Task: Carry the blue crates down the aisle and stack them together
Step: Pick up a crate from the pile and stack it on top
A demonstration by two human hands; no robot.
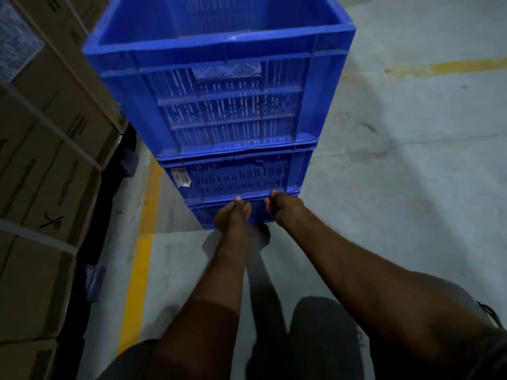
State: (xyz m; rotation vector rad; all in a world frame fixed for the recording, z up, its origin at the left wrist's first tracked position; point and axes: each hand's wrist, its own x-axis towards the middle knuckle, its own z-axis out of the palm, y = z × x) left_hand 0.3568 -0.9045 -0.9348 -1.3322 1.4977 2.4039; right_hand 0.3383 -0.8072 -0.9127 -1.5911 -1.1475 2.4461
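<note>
Three blue slatted crates stand stacked on the concrete floor in front of me. The top crate (219,86) is open and looks empty inside. The middle crate (236,176) carries a white label at its left. Only the near wall of the bottom crate (203,213) shows. My left hand (232,215) and my right hand (284,208) both reach down with fingers curled onto the upper rim of the bottom crate, side by side at its near face.
Tall stacks of strapped cardboard boxes (46,165) line the left side on dark pallets. A yellow floor line (142,256) runs along them, and another yellow line (450,67) crosses the grey concrete floor (397,187) at the right. My legs are below.
</note>
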